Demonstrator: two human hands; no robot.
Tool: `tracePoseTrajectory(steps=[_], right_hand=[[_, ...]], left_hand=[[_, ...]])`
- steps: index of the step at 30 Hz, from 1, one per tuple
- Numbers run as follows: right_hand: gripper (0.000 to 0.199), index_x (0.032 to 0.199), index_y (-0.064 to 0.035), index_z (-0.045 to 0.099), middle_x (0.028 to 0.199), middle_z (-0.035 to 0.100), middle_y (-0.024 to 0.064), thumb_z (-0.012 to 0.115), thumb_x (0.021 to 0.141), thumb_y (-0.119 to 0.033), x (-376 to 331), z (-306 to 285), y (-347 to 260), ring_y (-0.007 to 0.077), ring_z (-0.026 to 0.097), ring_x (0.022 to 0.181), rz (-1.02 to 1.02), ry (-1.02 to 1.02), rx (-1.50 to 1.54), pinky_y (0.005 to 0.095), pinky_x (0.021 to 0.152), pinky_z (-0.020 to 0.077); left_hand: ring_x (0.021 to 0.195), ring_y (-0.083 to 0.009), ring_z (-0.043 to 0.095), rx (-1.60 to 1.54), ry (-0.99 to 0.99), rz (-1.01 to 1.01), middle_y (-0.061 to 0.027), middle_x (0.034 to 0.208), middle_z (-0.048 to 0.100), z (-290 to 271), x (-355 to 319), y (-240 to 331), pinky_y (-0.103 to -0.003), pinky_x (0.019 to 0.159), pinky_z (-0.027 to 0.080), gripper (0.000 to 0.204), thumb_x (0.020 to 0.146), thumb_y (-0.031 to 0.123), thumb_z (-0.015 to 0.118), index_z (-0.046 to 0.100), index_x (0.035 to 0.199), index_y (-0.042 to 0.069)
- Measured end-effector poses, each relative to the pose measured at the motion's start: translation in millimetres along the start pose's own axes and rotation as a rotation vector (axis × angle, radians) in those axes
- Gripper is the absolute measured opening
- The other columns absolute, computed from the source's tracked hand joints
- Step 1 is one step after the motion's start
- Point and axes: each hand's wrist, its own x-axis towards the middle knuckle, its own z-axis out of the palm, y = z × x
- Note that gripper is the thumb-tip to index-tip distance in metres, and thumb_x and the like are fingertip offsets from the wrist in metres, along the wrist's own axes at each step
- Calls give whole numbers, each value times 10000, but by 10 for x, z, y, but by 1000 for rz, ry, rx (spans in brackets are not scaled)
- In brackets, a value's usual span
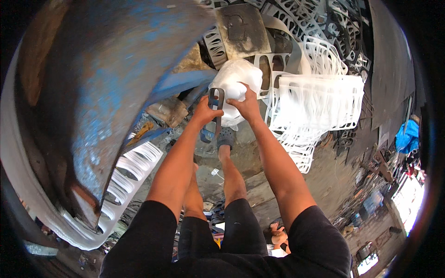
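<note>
The person's left hand (pixel 204 112) has its thumb and fingers closed on a slim, dark grey looped strip with an open middle (pixel 221 99), which stands upright just beside the bag and hangs down below the fingers. The right hand (pixel 246 105) rests on a bulging white translucent plastic bag (pixel 237 75), thumb and fingers parted against it; I cannot tell whether they grip it or only press. The bag lies between the two hands and rises beyond them.

Just below the left hand I see a dark grey perforated clog (pixel 225 137) on the person's foot. To the right of the right hand hangs a thick pile of white sheets with rounded cut-outs (pixel 320 99). Left of the left hand looms a big, worn metal panel with flaking blue paint (pixel 125 69), and below it, nearer the person, stands a stack of white sheets with oval holes (pixel 150 155).
</note>
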Motion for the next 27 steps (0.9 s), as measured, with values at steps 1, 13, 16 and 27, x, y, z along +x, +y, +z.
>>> tracePoseTrajectory(steps=[1, 13, 16, 27], right_hand=[[810, 1364, -129, 485, 1253, 572, 253, 865, 658, -250, 40, 85, 81, 405, 487, 1205, -67, 41, -131, 456, 1023, 426], [666, 1228, -80, 515, 1195, 554, 183, 849, 698, -304, 441, 612, -108, 410, 412, 1243, 204, 375, -274, 509, 965, 453], [659, 1145, 26, 543, 1168, 552, 230, 808, 732, -414, 302, 594, -186, 419, 420, 1211, 157, 333, -195, 500, 989, 416], [705, 1159, 59, 558, 1296, 495, 217, 675, 806, -540, 641, 847, -212, 393, 386, 1279, 502, 503, -128, 561, 1018, 354]], left_hand=[[1179, -342, 560, 70, 49, 64, -179, 1343, 498, 15, -24, -8, -434, 983, 461, 775, 593, 263, 812, 555, 1295, 57], [1151, -271, 569, -52, 131, 102, -143, 1287, 535, -53, -204, -94, -378, 969, 462, 769, 667, 196, 820, 515, 1351, 22], [1133, -252, 572, -148, 109, 62, -139, 1268, 536, -55, -150, -117, -366, 955, 470, 713, 673, 185, 815, 535, 1307, 16], [996, -229, 618, -199, 219, 156, -132, 1194, 578, 191, -263, -129, -338, 880, 497, 652, 680, 192, 822, 539, 1226, -26]])
